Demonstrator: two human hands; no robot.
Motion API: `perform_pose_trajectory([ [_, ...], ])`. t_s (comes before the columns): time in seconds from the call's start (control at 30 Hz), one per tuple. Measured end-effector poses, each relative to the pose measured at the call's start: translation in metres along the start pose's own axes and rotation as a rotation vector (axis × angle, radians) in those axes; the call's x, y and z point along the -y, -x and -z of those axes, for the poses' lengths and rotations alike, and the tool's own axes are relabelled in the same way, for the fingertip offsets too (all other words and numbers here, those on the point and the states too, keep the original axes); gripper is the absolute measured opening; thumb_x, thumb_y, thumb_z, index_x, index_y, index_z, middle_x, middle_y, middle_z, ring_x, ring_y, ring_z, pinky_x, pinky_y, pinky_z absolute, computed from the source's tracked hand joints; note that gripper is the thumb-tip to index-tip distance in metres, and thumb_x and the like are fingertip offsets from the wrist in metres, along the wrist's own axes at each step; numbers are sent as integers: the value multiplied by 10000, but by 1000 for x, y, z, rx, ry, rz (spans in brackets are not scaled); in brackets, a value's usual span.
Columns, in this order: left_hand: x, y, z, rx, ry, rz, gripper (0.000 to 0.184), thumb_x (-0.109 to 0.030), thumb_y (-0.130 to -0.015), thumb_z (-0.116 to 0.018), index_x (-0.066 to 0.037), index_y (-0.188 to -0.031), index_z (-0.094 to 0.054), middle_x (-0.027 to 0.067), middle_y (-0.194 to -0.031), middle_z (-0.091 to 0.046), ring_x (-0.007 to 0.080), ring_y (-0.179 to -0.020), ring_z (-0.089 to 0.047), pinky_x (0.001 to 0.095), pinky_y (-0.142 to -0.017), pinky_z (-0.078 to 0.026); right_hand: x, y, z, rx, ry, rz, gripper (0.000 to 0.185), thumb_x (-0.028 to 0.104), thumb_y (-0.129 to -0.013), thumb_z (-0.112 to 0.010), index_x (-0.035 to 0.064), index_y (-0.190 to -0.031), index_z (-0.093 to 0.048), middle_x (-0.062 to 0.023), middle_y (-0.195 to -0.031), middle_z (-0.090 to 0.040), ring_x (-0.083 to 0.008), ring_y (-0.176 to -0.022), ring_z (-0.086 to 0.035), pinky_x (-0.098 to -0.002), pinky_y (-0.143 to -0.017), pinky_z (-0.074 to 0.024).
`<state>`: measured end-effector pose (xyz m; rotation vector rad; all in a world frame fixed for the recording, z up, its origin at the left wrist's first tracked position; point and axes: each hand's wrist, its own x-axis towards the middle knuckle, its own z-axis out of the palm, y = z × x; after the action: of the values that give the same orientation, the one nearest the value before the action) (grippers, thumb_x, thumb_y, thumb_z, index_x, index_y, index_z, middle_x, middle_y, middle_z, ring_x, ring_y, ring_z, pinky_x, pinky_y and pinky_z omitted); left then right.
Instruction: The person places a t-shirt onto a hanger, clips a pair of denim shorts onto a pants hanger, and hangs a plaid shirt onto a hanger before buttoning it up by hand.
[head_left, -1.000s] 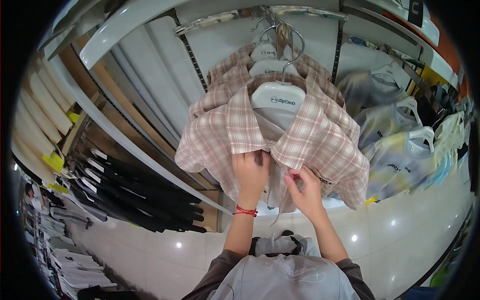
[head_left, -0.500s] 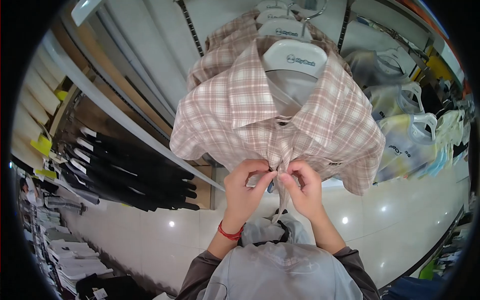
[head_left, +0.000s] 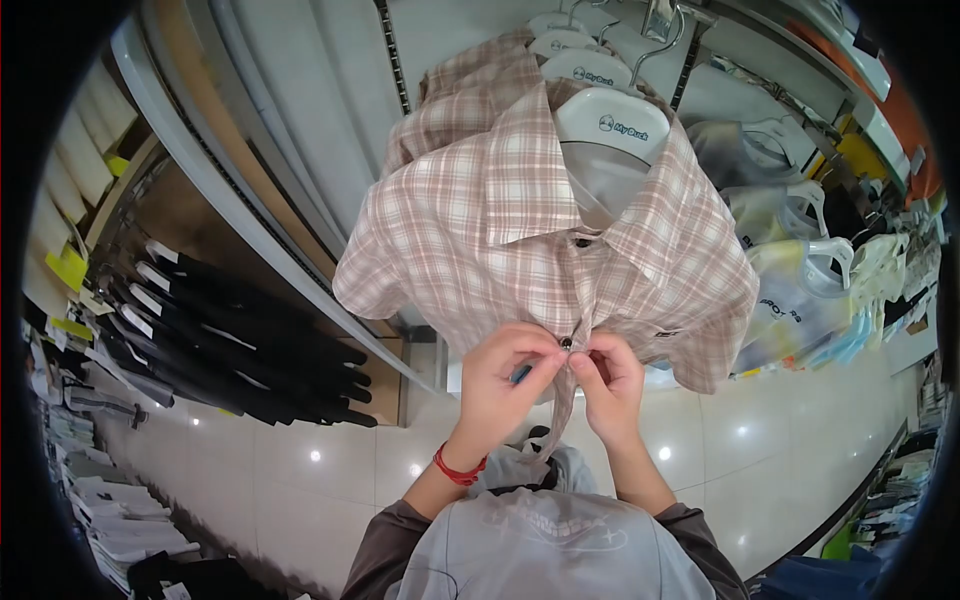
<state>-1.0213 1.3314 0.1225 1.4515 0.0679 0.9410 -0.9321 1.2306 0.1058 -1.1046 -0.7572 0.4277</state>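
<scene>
A pink-and-white plaid collared shirt (head_left: pixel 440 230) hangs before me on a white hanger (head_left: pixel 607 122) lettered "My Duck". Its front strip runs down the middle, with a dark button (head_left: pixel 583 243) below the collar. My left hand (head_left: pixel 507 385), above a red bracelet (head_left: pixel 460 467), pinches the shirt's front edge beside another dark button (head_left: pixel 567 343). Close by on the right, my right hand (head_left: pixel 610 388) pinches the same strip between thumb and bent fingers. Both sets of fingertips nearly meet, partly hiding the cloth between them. Below them the lower strip dangles loose.
More plaid shirts (head_left: pixel 450 100) hang behind this one. Black garments (head_left: pixel 250 340) hang at left beside a pale upright panel edge (head_left: pixel 260 220). Tie-dyed tops (head_left: pixel 800 290) hang at right. Folded clothes (head_left: pixel 130 520) lie lower left, above a shiny tiled floor (head_left: pixel 310 480).
The view has shifted slightly. My fingers have moved a little lower on the shirt's front strip, and a dark button now shows between them.
</scene>
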Motion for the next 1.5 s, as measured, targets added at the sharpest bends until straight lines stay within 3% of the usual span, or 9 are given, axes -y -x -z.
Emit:
perform_pose_trajectory([
  [0.1, -6, -5, -1, -43, 233, 182, 172, 95, -784, -578, 27, -937, -537, 60, -878, -532, 111, -799, -541, 225, -695, -459, 5, -1, -4, -3, 5, 15, 121, -14, -815, -589, -14, -923, -535, -39, -867, -532, -77, -751, -496, -209, -661, -407],
  [0.33, -3, -18, 9, 132, 192, 122, 150, 71, -798, -576, 7, -923, -523, 37, -864, -521, 85, -800, -523, 207, -686, -437, 3, 0, -9, -50, 18, 63, 110, -19, -813, -587, -5, -908, -534, -39, -855, -529, -82, -747, -494, -212, -660, -407],
  [0.67, 0, -15, 10, 136, 248, 190, 111, 19, -821, -585, 13, -924, -545, 33, -867, -552, 83, -805, -539, 216, -706, -447, 2, 1, -16, -93, 71, 266, 143, -33, -812, -571, -19, -954, -555, -69, -863, -544, -107, -759, -516, -225, -682, -427],
  [0.8, 2, -13, 13, 124, 338, 247, 119, 12, -832, -576, 10, -946, -545, 33, -883, -562, 80, -824, -547, 208, -716, -451, 5, 0, -19, -76, 66, 235, 169, -45, -801, -574, -22, -969, -572, -77, -864, -550, -126, -785, -535, -233, -698, -444],
  [1.2, 12, -1, 9, 69, 174, 67, 133, 62, -811, -569, 35, -940, -548, 65, -925, -561, 126, -894, -558, 245, -769, -464, 0, 0, -26, -125, 248, 351, 222, -91, -743, -620, -15, -946, -572, -82, -905, -534, -133, -788, -549, -235, -691, -473],
  [1.3, 15, -3, 13, 28, 186, 118, 105, 12, -818, -592, 43, -915, -567, 75, -932, -574, 111, -830, -571, 222, -680, -473, -3, -1, -30, -136, 234, 322, 221, -89, -749, -615, -19, -953, -567, -86, -906, -534, -130, -795, -551, -232, -687, -476],
  [1.5, 14, -7, 12, -6, 177, 134, 96, 5, -835, -569, 54, -917, -566, 76, -914, -564, 113, -804, -574, 221, -664, -478, 0, -4, -31, -129, 170, 270, 168, -77, -789, -575, -27, -949, -567, -87, -910, -533, -133, -814, -556, -236, -701, -499],
])
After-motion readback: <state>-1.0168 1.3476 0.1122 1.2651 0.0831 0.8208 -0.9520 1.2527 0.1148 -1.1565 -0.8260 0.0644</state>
